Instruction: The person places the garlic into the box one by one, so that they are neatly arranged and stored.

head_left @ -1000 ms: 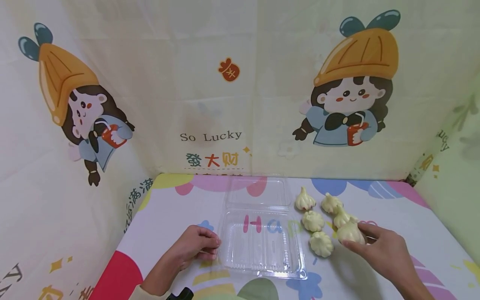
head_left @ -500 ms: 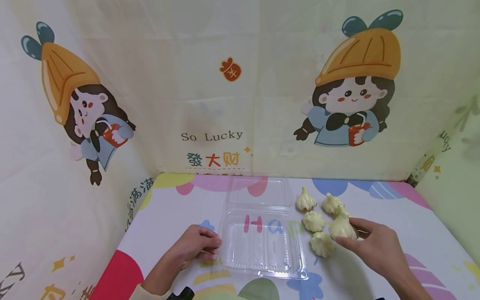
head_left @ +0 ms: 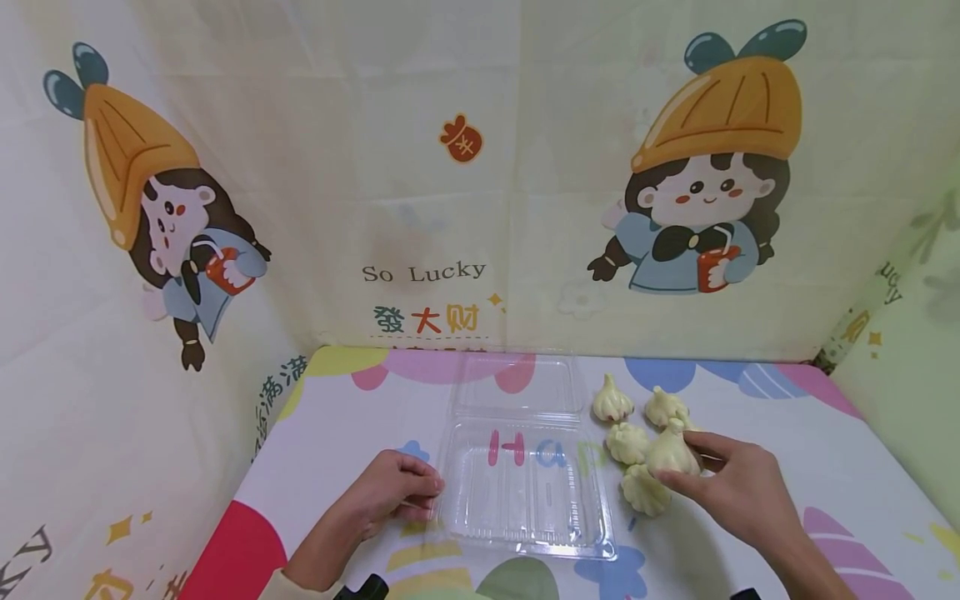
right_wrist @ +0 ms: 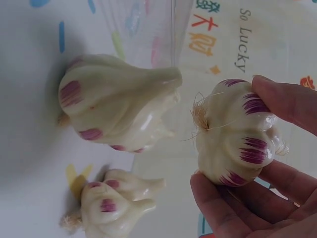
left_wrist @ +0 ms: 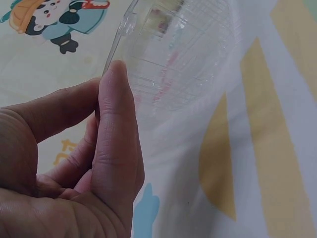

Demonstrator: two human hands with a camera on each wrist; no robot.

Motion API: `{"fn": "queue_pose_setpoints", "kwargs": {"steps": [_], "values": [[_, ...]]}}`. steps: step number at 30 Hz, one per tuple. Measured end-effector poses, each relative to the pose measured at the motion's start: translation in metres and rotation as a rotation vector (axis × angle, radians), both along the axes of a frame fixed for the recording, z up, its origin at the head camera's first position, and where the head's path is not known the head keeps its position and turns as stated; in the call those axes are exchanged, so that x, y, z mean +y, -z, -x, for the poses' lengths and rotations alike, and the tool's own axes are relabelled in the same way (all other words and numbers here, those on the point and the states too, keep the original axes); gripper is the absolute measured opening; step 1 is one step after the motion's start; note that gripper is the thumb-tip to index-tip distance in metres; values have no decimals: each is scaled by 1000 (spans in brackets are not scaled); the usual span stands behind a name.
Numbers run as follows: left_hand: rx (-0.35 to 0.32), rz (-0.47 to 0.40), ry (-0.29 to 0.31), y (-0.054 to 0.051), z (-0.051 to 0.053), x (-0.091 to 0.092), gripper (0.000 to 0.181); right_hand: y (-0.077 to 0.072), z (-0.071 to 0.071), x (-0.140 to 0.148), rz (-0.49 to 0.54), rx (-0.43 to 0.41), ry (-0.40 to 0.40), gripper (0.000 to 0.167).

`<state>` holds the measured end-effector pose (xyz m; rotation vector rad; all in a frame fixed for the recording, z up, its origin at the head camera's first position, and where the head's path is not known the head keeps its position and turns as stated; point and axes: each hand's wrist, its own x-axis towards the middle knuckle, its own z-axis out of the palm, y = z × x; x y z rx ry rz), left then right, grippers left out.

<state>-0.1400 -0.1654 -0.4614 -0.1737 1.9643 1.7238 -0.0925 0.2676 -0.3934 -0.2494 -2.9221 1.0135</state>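
Note:
My right hand [head_left: 750, 492] grips a white garlic bulb [head_left: 671, 454] between thumb and fingers. In the right wrist view, purple streaks and a tuft of roots show on the held garlic bulb [right_wrist: 235, 134], which is off the table. Several more garlic bulbs [head_left: 612, 400] stand on the table beside and behind it, some partly hidden by the held one. To their left lies a clear plastic clamshell box [head_left: 525, 546], with its lid [head_left: 517, 385] folded back. My left hand [head_left: 397, 487] pinches the box's left rim; the left wrist view shows thumb and fingertips on that edge.
The table [head_left: 360, 417] has a white cover with coloured patterns. A printed cloth wall [head_left: 540, 208] rises behind it and on both sides. Black wrist gear [head_left: 367, 586] shows at the lower edge.
My right hand has moved left with the garlic bulb, towards the near bulbs and the box. The left hand stays on the rim.

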Motion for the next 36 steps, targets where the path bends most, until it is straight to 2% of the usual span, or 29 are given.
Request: {"fn": "queue_pose_setpoints", "kwargs": {"steps": [10,17,29,36], "values": [[-10,-1,7,-2,1,0,17,0,4,-7,24,34,-21,83],[-15,6,4,-3,0,0,17,0,8,-15,23,19,-15,85],[-19,19,10,-4,0,1,18,-3,11,-31,50,49,-34,82],[-10,-6,18,-3,0,0,18,-4,15,-41,53,8,-38,84]]}}
